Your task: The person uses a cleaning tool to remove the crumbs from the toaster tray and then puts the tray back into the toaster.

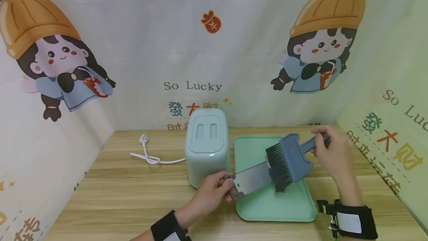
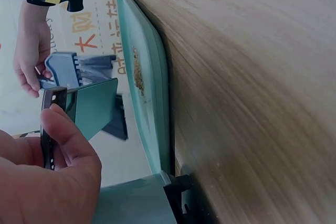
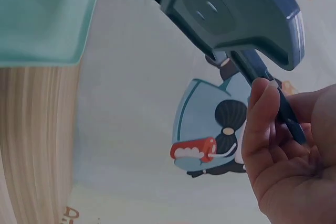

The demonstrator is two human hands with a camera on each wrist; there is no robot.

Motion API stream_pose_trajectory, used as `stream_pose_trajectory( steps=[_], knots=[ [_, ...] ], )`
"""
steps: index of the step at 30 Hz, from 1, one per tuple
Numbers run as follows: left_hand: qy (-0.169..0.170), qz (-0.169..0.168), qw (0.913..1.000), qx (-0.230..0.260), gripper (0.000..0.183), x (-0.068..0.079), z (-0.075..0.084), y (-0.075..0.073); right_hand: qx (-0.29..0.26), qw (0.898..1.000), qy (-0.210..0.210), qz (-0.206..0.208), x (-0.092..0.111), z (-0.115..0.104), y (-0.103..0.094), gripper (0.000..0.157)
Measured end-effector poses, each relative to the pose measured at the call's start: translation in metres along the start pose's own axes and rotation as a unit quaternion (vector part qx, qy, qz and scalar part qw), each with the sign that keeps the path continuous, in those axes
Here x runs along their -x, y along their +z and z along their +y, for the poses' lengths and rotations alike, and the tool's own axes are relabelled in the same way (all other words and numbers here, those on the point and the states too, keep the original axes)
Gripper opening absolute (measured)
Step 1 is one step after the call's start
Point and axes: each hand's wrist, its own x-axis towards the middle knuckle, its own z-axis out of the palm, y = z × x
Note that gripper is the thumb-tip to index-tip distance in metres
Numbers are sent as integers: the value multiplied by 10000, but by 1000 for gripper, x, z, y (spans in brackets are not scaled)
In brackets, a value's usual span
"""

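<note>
The metal plate (image 1: 252, 179) is above the green tray (image 1: 274, 207), its dark end piece pinched between thumb and fingers in my left grip (image 1: 214, 189) and its free end reaching over the tray. My right grip (image 1: 336, 153) grasps the handle of the blue brush (image 1: 295, 157), whose dark bristles (image 1: 282, 170) overlap that free end; I cannot tell how hard they press. A hard stroke could, I judge, twist the plate, since I hold it by one end only, and stiff bristles springing off its edge might flick bits past the low rim onto the desk (image 1: 133, 192). Crumbs (image 2: 138, 74) already lie in the tray, so a knock there could scatter them. The toaster (image 1: 206, 148) stands just beside my left knuckles, leaving little room to draw back that way; an elbowing move could nudge it. Rightward, my brush arm has more open desk before the side cloth (image 1: 398, 122). Well to the toaster's left lies its white cord (image 1: 153, 160), out of reach of either stroke.
</note>
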Motion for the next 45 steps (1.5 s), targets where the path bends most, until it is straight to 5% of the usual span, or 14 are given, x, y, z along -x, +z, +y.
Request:
stream_pose_trajectory(
  steps=[9,16,23,29,34,39,45],
  knots=[
    [11,54,9999,-145,15,-13,-25,0,-237,9996,133,81,0,2,-16,13],
    [-232,-53,9990,369,18,-15,-26,-1,-1151,9899,-489,-664,-2,4,-10,15],
    [-307,-90,9982,508,18,-13,-27,-3,-911,9933,-339,-632,3,22,-14,16],
    [-242,-16,9991,355,19,-13,-28,-1,-504,9986,-82,-157,2,19,-22,12],
    [-137,62,9998,158,17,-14,-26,0,-505,9979,-361,199,-3,11,-13,11],
    [-38,164,9999,-36,15,-9,-15,1,-277,9961,-834,-33,-6,8,-5,12],
    [110,242,9996,-124,14,2,7,2,-311,9969,-722,-106,-5,7,-13,13]
  ],
)
